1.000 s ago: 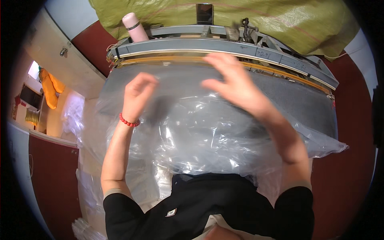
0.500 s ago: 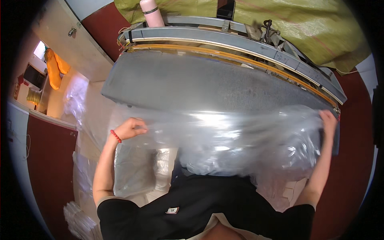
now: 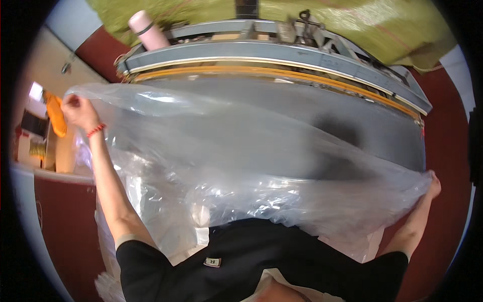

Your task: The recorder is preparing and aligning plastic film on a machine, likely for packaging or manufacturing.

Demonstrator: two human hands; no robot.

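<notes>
A large sheet of clear plastic film [image 3: 241, 136] is stretched wide between my two hands. My left hand [image 3: 80, 111], raised at the far left with a red bead bracelet at its wrist, pinches one corner of the film. Lower down at the right, my right hand [image 3: 434, 185] grips the opposite edge. Under and beyond the film lies a grey padded work surface [image 3: 387, 118], partly showing through it. The film's near part hangs in shiny folds against my black shirt.
A metal frame [image 3: 282, 52] with a yellow-orange strip [image 3: 226, 69] runs along the back of the surface. A pink bottle [image 3: 149, 31] stands on its left end, and a dark clamp-like metal part [image 3: 306, 27] sits toward the right. Yellow-green sheeting [image 3: 382, 30] hangs behind.
My left hand has swung up and out to the far left, and my right hand has moved outward and down. The film has opened out over the grey surface.
</notes>
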